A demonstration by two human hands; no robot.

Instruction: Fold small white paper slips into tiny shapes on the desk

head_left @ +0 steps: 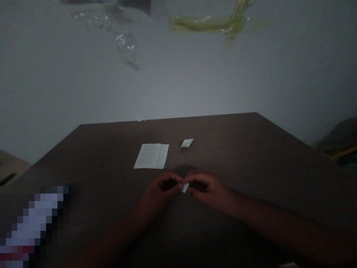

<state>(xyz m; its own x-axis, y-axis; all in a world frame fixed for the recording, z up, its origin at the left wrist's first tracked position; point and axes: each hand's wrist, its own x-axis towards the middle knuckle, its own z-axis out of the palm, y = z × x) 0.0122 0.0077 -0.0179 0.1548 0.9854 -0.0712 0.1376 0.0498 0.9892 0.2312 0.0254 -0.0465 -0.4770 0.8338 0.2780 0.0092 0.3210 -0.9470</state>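
Between my two hands is a small piece of white paper (185, 187), partly covered by the fingers. My left hand (164, 188) pinches its left side between thumb and fingertips. From the right, my right hand (209, 188) has its fingertips closed on the paper's upper edge, with its thumb beside it. Beyond the hands lies a small folded white paper (187, 143), flat on the brown table (237, 149). To its left rest printed sheets (149, 156) that overlap, with lines of text too small to read.
A blurred-out bright object (36, 219) occupies the table's left front. Behind the table stands a grey wall (178, 85) with yellow tape (203, 25) and clear tape (126, 46) on it. Dark items (343, 145) sit past the right edge. The room is dim.
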